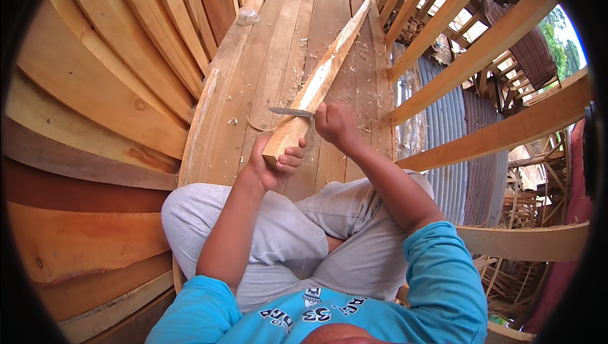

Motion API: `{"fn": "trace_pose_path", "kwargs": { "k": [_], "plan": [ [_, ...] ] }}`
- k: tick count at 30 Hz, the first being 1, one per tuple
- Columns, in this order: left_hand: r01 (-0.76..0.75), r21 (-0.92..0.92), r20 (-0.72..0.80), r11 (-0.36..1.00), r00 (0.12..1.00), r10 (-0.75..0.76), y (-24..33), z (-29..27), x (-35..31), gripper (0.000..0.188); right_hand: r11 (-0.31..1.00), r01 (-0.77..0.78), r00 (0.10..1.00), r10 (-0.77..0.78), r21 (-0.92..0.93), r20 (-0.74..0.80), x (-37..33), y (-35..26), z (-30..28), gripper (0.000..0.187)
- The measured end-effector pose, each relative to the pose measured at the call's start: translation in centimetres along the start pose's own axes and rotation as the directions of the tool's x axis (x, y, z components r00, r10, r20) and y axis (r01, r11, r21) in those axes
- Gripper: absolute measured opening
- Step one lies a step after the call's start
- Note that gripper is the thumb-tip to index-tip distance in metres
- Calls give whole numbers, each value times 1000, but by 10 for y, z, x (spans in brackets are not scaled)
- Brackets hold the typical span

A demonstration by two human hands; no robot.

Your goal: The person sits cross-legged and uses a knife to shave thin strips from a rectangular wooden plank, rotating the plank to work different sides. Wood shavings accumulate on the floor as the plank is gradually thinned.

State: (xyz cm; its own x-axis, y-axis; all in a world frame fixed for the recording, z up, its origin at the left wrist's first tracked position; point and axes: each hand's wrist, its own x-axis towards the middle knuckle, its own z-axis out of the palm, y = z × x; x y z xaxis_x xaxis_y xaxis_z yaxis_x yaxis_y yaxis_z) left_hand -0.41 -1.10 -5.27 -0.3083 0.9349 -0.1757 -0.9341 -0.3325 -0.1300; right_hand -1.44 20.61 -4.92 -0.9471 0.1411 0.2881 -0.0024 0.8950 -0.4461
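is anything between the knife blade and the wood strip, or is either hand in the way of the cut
Nothing visible does. The knife, gripped in the right hand, lies blade-on across the wood strip. The left hand grips the strip's near end, below the blade. Only shavings lie on the planks underneath.

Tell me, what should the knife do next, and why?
Probably push the knife away along the wooden stick. The right hand sets the blade across the stick's edge, the left hand grips the near end, and shavings litter the planks.
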Motion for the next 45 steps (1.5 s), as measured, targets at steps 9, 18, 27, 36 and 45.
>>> {"fn": "trace_pose_path", "kwargs": {
  "k": [9,18,27,36,45],
  "plan": [
    [20,-135,46,991,999,-14,1,6,12,34,1000,-14,997,12,-20,-76,14,16,7,47],
    [54,109,-8,993,999,-54,-14,4,13,35,897,-442,897,442,-22,5,49,102,-16,58],
    [-95,425,-96,900,984,150,-2,15,-4,52,919,-392,907,377,50,189,32,56,-9,62],
    [-7,229,-73,974,997,24,29,4,4,49,982,-173,924,188,-75,332,18,26,-44,66],
    [-41,469,-220,882,962,162,14,25,5,47,949,154,966,-203,276,159,1,10,-66,23]
  ]
}}
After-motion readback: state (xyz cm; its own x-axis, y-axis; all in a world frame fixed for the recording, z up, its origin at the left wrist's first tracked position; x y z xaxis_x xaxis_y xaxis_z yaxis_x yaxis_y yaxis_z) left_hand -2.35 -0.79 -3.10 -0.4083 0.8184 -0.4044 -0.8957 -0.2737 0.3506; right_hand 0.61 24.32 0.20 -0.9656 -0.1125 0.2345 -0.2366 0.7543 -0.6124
